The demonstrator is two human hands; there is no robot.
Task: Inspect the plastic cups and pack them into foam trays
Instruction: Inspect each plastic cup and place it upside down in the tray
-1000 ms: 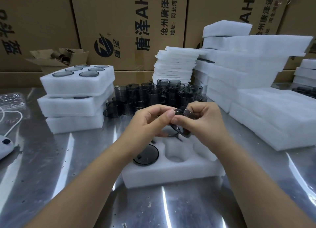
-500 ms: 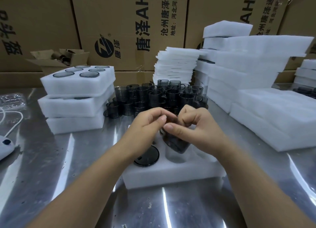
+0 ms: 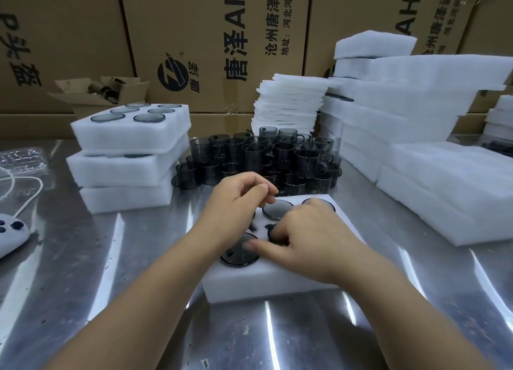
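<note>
- I am pressing a cup into the middle pocket along the near edge of the foam tray. The tray is lying at the middle of the bench.
- My right grip is curling its fingers down onto that cup's top. The thumb is stretching left over one of the seated cups.
- My left grip is hovering over the tray's far-left corner, fingers loosely bent and holding nothing.
- The cup is sitting directly under my right fingertips, with its long axis standing upright in the pocket. I am judging that only a straight downward push is left to finish seating it.
- For the following cup, the loose cups are piled just beyond the tray's far edge. My left grip is the nearer one to them.
- The pockets at the near-right and far-left corners are hidden under my hands, so I cannot tell whether they are filled.
- Half a second ago both grips were pinching this cup, tilted, above the tray. Now it is down in its pocket and the left grip is letting go and lifting away.
- A second ago I was turning it between both grips, higher up and in front of the pile.
- The packed trays near the bench's left edge are sitting as they were.
</note>
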